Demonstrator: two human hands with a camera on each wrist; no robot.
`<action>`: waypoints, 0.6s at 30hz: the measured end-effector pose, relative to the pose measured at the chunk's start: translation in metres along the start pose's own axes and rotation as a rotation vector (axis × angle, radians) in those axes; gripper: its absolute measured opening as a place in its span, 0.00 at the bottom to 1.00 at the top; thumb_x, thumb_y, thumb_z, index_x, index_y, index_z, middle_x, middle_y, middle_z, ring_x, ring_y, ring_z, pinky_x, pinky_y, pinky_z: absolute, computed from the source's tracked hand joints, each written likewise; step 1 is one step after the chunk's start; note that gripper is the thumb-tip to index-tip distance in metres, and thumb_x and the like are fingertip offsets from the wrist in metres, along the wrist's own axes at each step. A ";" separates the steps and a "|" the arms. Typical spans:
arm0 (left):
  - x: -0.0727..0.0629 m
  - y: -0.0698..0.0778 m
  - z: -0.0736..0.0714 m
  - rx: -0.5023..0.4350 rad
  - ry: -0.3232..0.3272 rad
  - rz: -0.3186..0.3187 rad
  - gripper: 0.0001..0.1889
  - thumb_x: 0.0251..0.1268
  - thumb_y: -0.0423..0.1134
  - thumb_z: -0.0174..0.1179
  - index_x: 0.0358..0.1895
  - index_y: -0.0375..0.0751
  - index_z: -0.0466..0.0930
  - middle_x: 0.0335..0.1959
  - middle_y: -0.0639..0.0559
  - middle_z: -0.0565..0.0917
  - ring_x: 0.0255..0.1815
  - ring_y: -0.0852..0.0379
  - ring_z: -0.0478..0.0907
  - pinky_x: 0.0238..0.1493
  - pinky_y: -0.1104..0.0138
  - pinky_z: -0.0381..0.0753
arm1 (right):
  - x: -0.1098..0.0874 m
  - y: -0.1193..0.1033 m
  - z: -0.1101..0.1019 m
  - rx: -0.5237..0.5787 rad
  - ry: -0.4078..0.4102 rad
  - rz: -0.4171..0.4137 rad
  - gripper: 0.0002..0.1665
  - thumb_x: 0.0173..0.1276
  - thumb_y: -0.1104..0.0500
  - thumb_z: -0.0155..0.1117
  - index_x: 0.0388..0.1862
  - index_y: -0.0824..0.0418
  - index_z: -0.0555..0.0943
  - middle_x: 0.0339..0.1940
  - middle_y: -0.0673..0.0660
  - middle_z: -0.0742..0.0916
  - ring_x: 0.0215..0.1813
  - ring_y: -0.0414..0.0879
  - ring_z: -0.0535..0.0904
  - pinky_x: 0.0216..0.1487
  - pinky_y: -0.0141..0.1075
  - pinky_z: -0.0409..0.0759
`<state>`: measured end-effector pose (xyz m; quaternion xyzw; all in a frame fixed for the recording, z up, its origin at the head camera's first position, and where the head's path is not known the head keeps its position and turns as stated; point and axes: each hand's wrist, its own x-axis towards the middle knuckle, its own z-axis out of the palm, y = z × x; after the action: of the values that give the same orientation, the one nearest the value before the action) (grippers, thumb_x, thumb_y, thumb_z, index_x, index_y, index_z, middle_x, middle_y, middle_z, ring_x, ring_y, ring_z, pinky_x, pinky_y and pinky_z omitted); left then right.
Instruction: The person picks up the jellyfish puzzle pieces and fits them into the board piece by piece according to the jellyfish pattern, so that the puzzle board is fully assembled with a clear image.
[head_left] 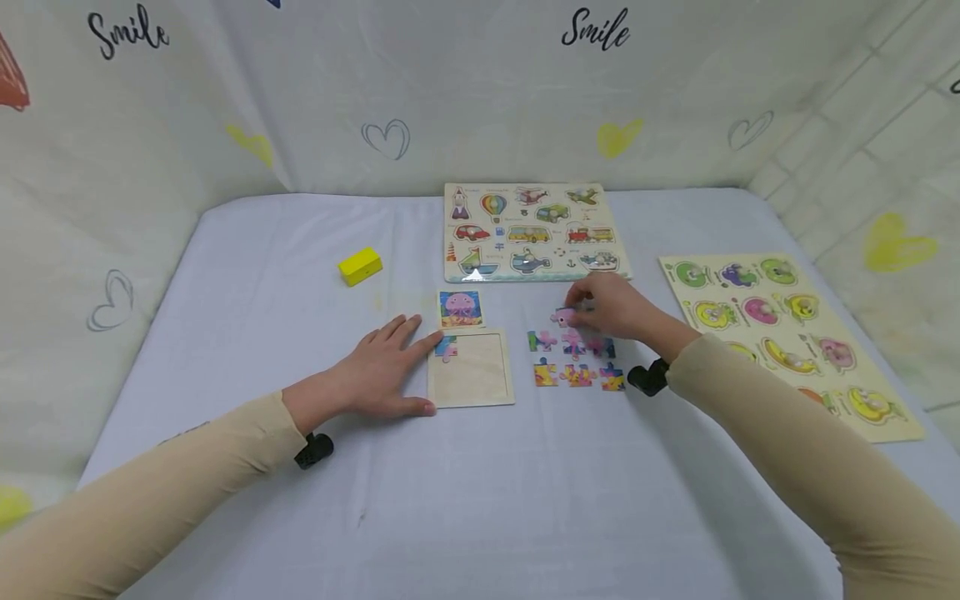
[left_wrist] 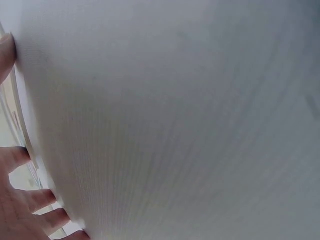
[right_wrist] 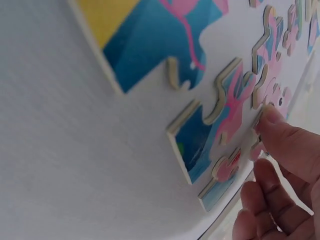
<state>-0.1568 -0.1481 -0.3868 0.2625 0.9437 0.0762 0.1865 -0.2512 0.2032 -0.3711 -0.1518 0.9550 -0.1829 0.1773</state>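
My left hand (head_left: 378, 367) lies with fingers spread beside the wooden puzzle tray (head_left: 472, 375), index fingertip and thumb at its left edge. One jigsaw piece (head_left: 446, 347) sits in the tray's upper left corner. Above the tray is a small picture card (head_left: 461, 309) with a pink octopus. To the right, my right hand (head_left: 611, 307) pinches a pink jigsaw piece (head_left: 562, 317) at the top of the group of loose pieces. In the right wrist view, the thumb (right_wrist: 287, 137) covers part of that piece, and a blue-and-pink piece (right_wrist: 225, 172) lies close by.
Several loose jigsaw pieces (head_left: 577, 375) lie in rows right of the tray. A vehicle puzzle board (head_left: 536, 233) stands at the back, and a fruit puzzle board (head_left: 787, 333) lies right, partly under the right forearm. A yellow block (head_left: 361, 267) is at the back left.
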 end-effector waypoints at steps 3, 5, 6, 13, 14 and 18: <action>0.000 0.000 -0.001 -0.002 -0.003 0.000 0.54 0.60 0.67 0.65 0.83 0.47 0.51 0.84 0.32 0.49 0.83 0.29 0.46 0.77 0.35 0.56 | -0.003 -0.001 0.001 0.023 0.014 -0.015 0.10 0.69 0.60 0.71 0.46 0.61 0.82 0.47 0.60 0.86 0.51 0.54 0.77 0.59 0.49 0.79; 0.000 0.001 -0.001 0.000 -0.003 0.000 0.54 0.60 0.67 0.65 0.83 0.47 0.51 0.84 0.32 0.49 0.83 0.29 0.46 0.77 0.35 0.55 | -0.004 0.000 0.002 0.039 0.027 -0.032 0.08 0.69 0.61 0.71 0.44 0.61 0.81 0.44 0.59 0.85 0.49 0.53 0.77 0.57 0.47 0.79; -0.001 0.001 -0.001 0.000 -0.003 -0.001 0.54 0.60 0.67 0.65 0.83 0.47 0.51 0.84 0.32 0.49 0.83 0.30 0.46 0.77 0.35 0.55 | -0.004 -0.001 0.002 0.050 0.037 -0.047 0.07 0.69 0.62 0.70 0.42 0.61 0.80 0.43 0.59 0.85 0.47 0.53 0.77 0.54 0.46 0.79; -0.002 0.001 -0.003 0.000 -0.005 -0.004 0.54 0.60 0.67 0.65 0.84 0.47 0.50 0.84 0.33 0.48 0.84 0.30 0.45 0.78 0.35 0.55 | -0.001 -0.020 0.006 0.205 0.046 -0.080 0.09 0.69 0.56 0.72 0.39 0.59 0.82 0.36 0.55 0.86 0.40 0.48 0.78 0.46 0.38 0.76; -0.001 0.001 -0.002 0.001 -0.004 -0.004 0.54 0.60 0.67 0.65 0.84 0.47 0.50 0.84 0.33 0.48 0.84 0.30 0.46 0.77 0.35 0.55 | 0.000 -0.027 0.008 0.236 0.028 -0.069 0.09 0.69 0.54 0.72 0.40 0.58 0.83 0.35 0.55 0.86 0.39 0.48 0.78 0.45 0.37 0.76; 0.000 0.001 0.000 0.000 -0.009 -0.002 0.54 0.60 0.68 0.65 0.84 0.48 0.50 0.84 0.33 0.48 0.84 0.30 0.45 0.78 0.35 0.55 | 0.005 -0.055 0.021 0.316 -0.054 -0.039 0.12 0.69 0.50 0.72 0.42 0.56 0.86 0.32 0.53 0.87 0.35 0.46 0.77 0.39 0.35 0.74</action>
<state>-0.1567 -0.1477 -0.3862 0.2618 0.9431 0.0748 0.1908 -0.2351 0.1463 -0.3691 -0.1453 0.9062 -0.3301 0.2208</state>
